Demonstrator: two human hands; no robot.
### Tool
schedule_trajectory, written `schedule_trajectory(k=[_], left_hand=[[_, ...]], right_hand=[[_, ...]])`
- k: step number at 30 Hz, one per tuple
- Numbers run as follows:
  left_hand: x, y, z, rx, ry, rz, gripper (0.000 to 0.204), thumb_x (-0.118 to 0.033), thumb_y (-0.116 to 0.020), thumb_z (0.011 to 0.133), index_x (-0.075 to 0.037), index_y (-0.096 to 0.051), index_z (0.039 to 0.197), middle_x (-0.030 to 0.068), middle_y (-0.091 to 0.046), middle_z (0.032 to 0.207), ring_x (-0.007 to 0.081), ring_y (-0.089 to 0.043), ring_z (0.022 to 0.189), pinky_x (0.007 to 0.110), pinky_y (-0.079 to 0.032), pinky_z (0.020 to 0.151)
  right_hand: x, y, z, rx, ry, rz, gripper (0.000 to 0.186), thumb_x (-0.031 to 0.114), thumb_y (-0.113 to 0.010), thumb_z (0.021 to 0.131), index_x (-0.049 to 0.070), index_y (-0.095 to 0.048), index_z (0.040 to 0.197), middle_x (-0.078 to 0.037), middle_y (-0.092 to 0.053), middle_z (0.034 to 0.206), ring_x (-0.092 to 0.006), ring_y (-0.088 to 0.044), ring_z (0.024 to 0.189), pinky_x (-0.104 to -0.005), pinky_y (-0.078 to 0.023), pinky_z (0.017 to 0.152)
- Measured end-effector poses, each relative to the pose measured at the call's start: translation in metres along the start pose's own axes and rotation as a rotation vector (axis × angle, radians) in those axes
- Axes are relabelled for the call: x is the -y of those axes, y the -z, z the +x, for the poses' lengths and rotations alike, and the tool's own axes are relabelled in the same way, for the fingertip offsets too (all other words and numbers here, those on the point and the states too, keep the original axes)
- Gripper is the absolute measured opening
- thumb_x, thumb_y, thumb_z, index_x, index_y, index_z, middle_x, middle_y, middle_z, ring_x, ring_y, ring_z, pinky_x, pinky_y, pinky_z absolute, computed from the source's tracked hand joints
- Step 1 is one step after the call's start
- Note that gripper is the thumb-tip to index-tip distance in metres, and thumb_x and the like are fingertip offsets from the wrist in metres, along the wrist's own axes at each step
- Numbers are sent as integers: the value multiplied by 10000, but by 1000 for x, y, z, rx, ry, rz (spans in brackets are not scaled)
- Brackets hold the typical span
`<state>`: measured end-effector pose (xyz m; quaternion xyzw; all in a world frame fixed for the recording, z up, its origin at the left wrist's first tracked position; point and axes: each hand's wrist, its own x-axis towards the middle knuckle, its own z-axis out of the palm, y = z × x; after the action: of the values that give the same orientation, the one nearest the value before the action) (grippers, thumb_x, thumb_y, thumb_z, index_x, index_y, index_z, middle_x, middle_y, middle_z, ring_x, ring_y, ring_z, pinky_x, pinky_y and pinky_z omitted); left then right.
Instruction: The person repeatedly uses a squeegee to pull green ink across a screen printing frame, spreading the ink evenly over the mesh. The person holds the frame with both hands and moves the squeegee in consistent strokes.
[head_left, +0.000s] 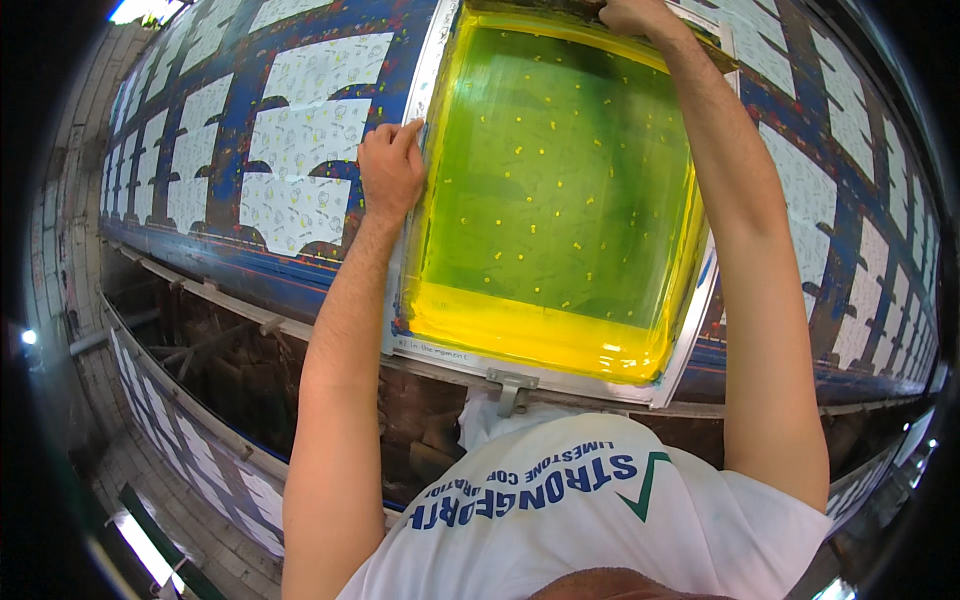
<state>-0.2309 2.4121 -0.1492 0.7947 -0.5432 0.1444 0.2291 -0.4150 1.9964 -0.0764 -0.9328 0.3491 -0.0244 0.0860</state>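
Observation:
A printing screen with a silver metal frame lies flat on the table in front of me. Its mesh looks green and shows scattered small yellow marks. Yellow ink forms a wide band along the near end and smears the sides. My left hand is closed at the frame's left rail, fingers curled and the index fingertip on the metal. At the far end, my right hand grips a dark squeegee lying across the screen. The upper picture edge cuts off part of that hand and the squeegee.
White printed fabric pieces lie in rows on the blue, ink-stained table left and right of the screen. A metal bracket sits at the frame's near edge. Below the table edge is a dark shelf space; another table with pieces stands nearer left.

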Motion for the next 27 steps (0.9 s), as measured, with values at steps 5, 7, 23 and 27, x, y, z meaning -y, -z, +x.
schedule_trajectory(k=[5,7,23,27], left_hand=[[-1,1,1,33,22,-7,273,-84,-647,956,-162,-780,1181,60,-668,979,282,-611,944,452,-467,830],[0,1,3,8,-1,-13,270,-86,-646,960,-162,-781,1181,58,-667,975,283,-610,946,451,-467,833],[14,-12,-1,-55,-45,-95,240,-119,-642,966,-160,-805,1137,97,-681,969,331,-626,945,489,-490,833],[17,-15,-3,-101,-99,-95,226,-161,-657,976,-138,-813,1139,140,-696,956,357,-645,923,488,-519,830]], right_hand=[[-10,-14,20,-11,12,19,297,190,-664,818,0,-799,1001,-291,-755,1018,-438,-747,982,-521,-597,845],[-8,-19,20,38,-19,33,297,186,-663,814,-1,-797,1001,-294,-754,1015,-440,-747,978,-520,-596,842],[124,-25,-258,156,-5,27,368,75,-639,851,131,-778,1187,-182,-772,1045,-400,-739,1006,-528,-594,854],[176,-31,-361,205,-72,92,342,52,-642,852,133,-784,1152,-149,-761,1075,-379,-732,1000,-497,-592,842]])
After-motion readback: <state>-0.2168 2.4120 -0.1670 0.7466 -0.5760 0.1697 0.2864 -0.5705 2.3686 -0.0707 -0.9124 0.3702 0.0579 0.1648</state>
